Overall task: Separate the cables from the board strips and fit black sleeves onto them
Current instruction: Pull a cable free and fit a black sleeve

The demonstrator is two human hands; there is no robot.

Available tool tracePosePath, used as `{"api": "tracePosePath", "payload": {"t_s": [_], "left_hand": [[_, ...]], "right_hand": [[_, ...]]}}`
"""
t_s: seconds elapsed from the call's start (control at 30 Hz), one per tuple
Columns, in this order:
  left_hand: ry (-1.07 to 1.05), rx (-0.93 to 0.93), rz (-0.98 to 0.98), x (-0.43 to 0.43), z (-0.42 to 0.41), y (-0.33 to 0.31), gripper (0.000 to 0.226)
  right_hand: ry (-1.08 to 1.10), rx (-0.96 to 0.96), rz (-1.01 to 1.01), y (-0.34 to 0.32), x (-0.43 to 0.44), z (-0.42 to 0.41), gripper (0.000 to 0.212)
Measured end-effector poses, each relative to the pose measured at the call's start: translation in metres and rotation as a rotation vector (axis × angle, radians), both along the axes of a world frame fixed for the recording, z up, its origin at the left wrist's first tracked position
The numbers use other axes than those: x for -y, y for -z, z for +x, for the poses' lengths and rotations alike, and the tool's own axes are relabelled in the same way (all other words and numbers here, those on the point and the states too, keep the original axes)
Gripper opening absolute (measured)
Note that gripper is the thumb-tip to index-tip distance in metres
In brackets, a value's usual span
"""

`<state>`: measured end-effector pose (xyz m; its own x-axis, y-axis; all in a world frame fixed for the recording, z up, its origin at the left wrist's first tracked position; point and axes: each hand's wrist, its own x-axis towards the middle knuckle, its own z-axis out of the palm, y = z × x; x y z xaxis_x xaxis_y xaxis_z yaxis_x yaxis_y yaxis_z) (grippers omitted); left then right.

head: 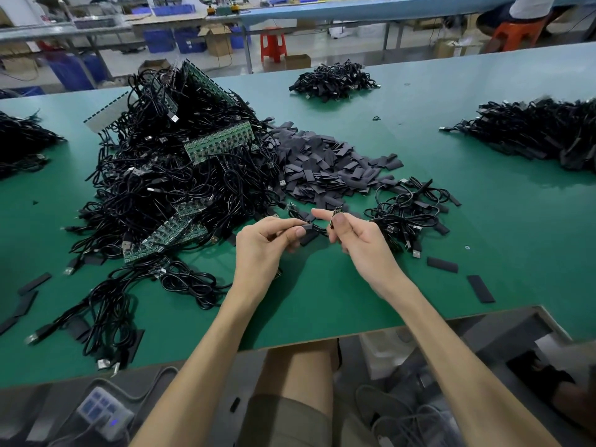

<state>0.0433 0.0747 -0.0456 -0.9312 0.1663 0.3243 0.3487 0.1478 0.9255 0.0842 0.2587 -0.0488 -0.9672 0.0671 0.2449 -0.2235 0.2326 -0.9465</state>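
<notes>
Sleeving step: one separated cable held just above the green desk (322,301).
The left hand (264,243) pinches a flat black sleeve (309,236) on the thin black cable (320,229), while the right hand (361,240) has its grip clamped on the cable's small board end (335,217). Next, likely, the sleeve must slide over that end. Beyond lie the heap of loose black sleeves (325,162) and the green board strips (219,143).

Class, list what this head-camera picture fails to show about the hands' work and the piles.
- Head view: how far the flat black sleeve sits on the thin black cable; the left hand covers it.
- Head view: small board piece pinched by the right hand; too small to read.
- Head view: heap of black cables at right; cut by the frame edge.
</notes>
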Motion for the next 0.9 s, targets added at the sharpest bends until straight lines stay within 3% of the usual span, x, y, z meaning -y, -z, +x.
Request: {"api": "tracePosePath", "payload": {"t_s": [0.23, 0.43, 0.57, 0.9], "left_hand": [[0.001, -0.007, 0.026, -0.0007, 0.0045, -0.0044, 0.01], [0.005, -0.027, 0.022, -0.0013, 0.0049, -0.0048, 0.01], [0.003, -0.026, 0.011, -0.0014, 0.0051, -0.0047, 0.01], [0.018, -0.041, 0.009, -0.0006, 0.005, -0.0031, 0.009]], "right_hand": [[-0.002, -0.05, 0.011, -0.0001, 0.0013, 0.0008, 0.032], [0.043, -0.016, -0.13, 0.0007, 0.0003, 0.0001, 0.018], [-0.017, 0.004, -0.212, 0.0003, 0.0016, 0.001, 0.02], [0.011, -0.08, -0.019, 0.0009, 0.0016, 0.0016, 0.023]]}}
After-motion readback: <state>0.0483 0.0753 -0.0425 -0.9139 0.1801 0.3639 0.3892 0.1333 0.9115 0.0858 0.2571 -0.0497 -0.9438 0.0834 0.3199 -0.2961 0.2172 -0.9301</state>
